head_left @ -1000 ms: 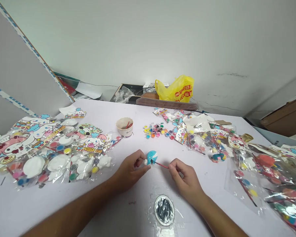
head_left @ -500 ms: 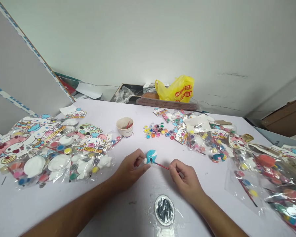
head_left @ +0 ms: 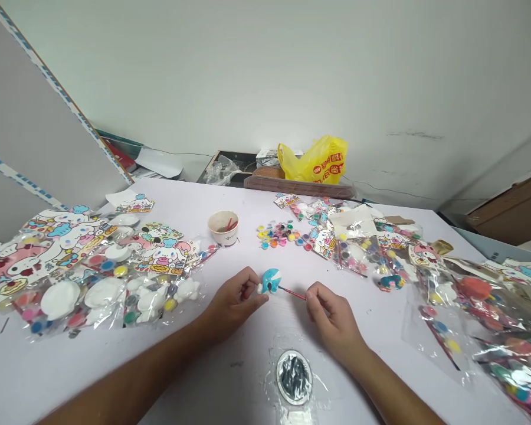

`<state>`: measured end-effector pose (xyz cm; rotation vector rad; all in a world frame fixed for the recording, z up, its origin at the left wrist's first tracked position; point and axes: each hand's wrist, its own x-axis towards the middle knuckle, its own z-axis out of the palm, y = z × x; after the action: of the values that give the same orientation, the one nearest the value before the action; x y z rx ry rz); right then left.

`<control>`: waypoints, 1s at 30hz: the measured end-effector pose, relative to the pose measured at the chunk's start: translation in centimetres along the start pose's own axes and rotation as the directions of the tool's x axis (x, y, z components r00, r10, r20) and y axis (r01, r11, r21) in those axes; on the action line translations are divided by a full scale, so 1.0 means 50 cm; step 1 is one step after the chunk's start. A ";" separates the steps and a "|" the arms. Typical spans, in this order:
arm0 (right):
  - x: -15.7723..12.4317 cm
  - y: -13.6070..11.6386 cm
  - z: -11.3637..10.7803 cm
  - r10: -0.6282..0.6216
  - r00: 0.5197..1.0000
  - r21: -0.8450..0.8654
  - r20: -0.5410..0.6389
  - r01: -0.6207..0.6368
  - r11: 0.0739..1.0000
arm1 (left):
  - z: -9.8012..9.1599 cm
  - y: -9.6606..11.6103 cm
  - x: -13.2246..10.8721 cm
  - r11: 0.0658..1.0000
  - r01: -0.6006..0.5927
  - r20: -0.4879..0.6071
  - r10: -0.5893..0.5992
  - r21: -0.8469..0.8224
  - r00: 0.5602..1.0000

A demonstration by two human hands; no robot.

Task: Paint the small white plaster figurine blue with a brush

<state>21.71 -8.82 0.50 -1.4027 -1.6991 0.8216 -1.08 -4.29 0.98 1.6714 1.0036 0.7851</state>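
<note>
Near the middle of the table, my left hand [head_left: 233, 304] pinches a small figurine [head_left: 271, 280] by its white lower left part. Most of the figurine is painted light blue, with a white patch at the upper right and a dark spot low down. My right hand [head_left: 334, 316] grips a thin red paintbrush [head_left: 295, 293]. Its tip points left and meets the figurine's right side, or lies just beside it. Behind them are several small paint pots [head_left: 283, 235] in many colours. A paper cup [head_left: 223, 228] with red sticks in it stands to their left.
Bagged kits of white figures and paints [head_left: 101, 298] cover the table's left side. More bagged kits [head_left: 442, 295] lie on the right, with a painted figure [head_left: 392, 282] beside them. A round dark disc [head_left: 294, 378] is taped down in front. A yellow plastic bag [head_left: 314, 160] sits beyond the far edge.
The brush and my right hand have shifted slightly right, and the tip has moved from the figurine's lower dark spot to its right edge. My left hand keeps its hold on the figurine.
</note>
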 end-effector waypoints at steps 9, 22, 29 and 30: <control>-0.001 -0.008 -0.002 0.025 0.999 0.005 0.024 -0.025 1.000 | -0.001 0.003 0.000 1.000 -0.015 0.019 0.015 -0.003 1.000; 0.002 -0.008 -0.004 0.037 0.996 0.021 0.081 -0.039 0.999 | -0.001 -0.002 0.001 0.999 -0.038 0.017 0.039 -0.011 0.999; -0.007 -0.006 0.001 0.004 0.998 0.065 0.058 -0.008 0.998 | 0.002 -0.003 0.001 1.000 -0.011 0.006 0.011 -0.007 1.000; -0.007 -0.007 0.003 0.007 0.998 0.059 0.067 -0.011 0.998 | 0.002 -0.002 0.001 1.000 -0.012 0.008 0.012 -0.004 1.000</control>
<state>21.47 -9.21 0.66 -1.3573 -1.7050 0.9260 -0.99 -4.26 0.83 1.6778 0.9869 0.7874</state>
